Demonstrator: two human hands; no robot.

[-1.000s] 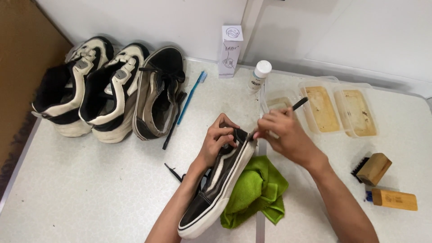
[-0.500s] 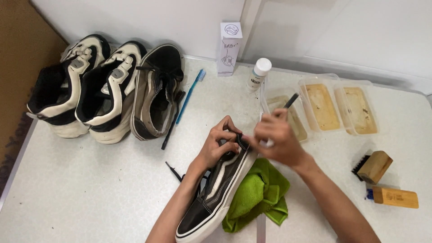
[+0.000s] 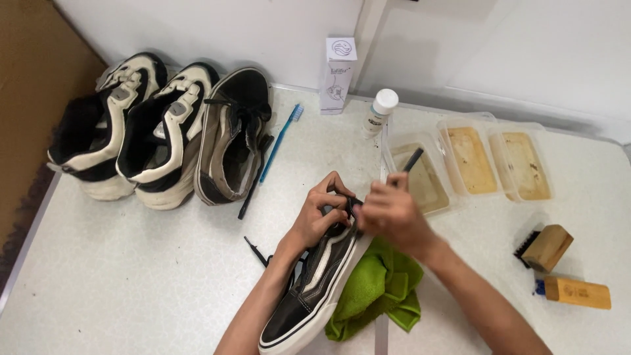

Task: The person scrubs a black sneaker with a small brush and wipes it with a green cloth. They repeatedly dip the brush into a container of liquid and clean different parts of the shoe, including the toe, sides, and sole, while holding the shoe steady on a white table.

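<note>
Left hand (image 3: 319, 213) grip steadies the black sneaker (image 3: 309, 289); right hand (image 3: 391, 213) grip clenches a dark brush (image 3: 413, 160) at its toe. Three shoes (image 3: 164, 131) wait beyond, seemingly untouched.

I see a white table (image 3: 131, 283) carrying three shoes (image 3: 164, 131) at upper left, a blue toothbrush (image 3: 281, 141), three plastic trays (image 3: 486, 161) at upper right, two wooden brushes (image 3: 559, 269) and a green cloth (image 3: 381, 289).
</note>
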